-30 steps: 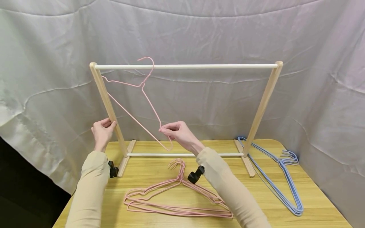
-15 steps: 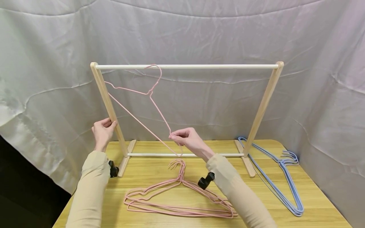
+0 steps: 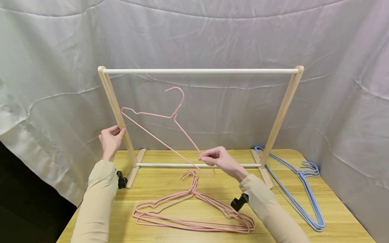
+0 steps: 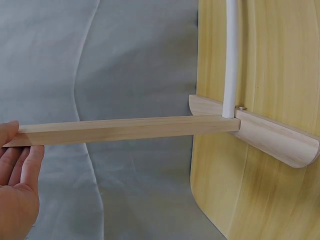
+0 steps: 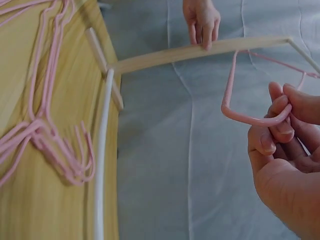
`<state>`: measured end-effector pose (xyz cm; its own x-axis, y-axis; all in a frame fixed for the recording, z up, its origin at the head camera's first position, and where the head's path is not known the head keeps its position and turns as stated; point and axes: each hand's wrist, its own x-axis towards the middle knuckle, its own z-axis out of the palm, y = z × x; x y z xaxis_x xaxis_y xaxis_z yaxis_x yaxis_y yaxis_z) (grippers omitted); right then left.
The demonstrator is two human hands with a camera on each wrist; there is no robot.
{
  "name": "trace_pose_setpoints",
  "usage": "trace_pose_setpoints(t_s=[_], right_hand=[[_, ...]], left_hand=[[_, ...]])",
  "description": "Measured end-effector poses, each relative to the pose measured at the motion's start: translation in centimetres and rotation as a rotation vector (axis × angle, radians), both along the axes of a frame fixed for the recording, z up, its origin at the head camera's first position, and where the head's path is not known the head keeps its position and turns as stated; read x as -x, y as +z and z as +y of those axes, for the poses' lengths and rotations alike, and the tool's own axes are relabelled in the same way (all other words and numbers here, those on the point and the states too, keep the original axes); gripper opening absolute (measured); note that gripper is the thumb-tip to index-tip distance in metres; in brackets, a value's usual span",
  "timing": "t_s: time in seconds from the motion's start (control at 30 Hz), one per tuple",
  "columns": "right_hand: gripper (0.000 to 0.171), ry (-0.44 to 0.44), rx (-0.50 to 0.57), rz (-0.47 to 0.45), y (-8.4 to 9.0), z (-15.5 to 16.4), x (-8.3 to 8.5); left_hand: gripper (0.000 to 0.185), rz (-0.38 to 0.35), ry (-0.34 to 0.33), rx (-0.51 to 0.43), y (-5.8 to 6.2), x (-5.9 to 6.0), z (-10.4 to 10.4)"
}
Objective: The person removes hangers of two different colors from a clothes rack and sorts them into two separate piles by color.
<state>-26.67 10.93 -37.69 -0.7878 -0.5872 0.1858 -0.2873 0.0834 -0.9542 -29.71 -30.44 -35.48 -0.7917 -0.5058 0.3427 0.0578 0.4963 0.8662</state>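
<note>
Pinched by one lower corner in my right hand [image 3: 221, 161] is a pink clothes hanger [image 3: 155, 137], tilted with its hook up and below the top bar of the rack. Its far corner reaches close to the rack's left post [image 3: 117, 108]. My left hand [image 3: 110, 140] grips that post about two thirds of the way down, thumb on one side and fingers on the other, as the left wrist view also shows. The clothing rack has a white top rod [image 3: 200, 71] with nothing hanging on it. On the table lies a stack of pink hangers [image 3: 193, 192].
Several blue hangers [image 3: 308, 195] lie at the right, partly behind the rack's right post [image 3: 282, 114]. A white lower rod [image 3: 170, 165] joins the posts near the wooden table [image 3: 170, 182]. Grey cloth [image 3: 200, 37] hangs behind.
My right hand has moved down and to the right with the pink hanger, whose hook has dropped from around the top rod's height to below it. My left hand stays on the post.
</note>
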Motion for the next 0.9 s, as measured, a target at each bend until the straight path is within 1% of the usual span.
trace_pose_setpoints(t_s=[0.2,0.43,0.67,0.73,0.9], right_hand=[[0.032,0.027,-0.049,0.001,-1.2,2.4,-0.3],[0.034,0.103,-0.096,-0.001,-2.5,4.9,-0.4],[0.034,0.200,-0.140,-0.039,-4.2,7.0,-0.9],[0.033,0.229,-0.147,-0.037,-4.8,7.6,-1.0],[0.030,0.338,-0.122,-0.051,-6.4,8.8,-1.2]], left_hand=[[0.033,0.009,-0.007,-0.009,0.1,0.0,0.1],[0.033,0.004,-0.006,-0.006,0.1,-0.1,0.1],[0.034,-0.007,0.000,-0.004,0.1,-0.1,0.1],[0.034,-0.006,-0.001,-0.003,0.1,-0.1,0.1],[0.034,-0.009,-0.003,0.001,0.1,-0.1,0.0]])
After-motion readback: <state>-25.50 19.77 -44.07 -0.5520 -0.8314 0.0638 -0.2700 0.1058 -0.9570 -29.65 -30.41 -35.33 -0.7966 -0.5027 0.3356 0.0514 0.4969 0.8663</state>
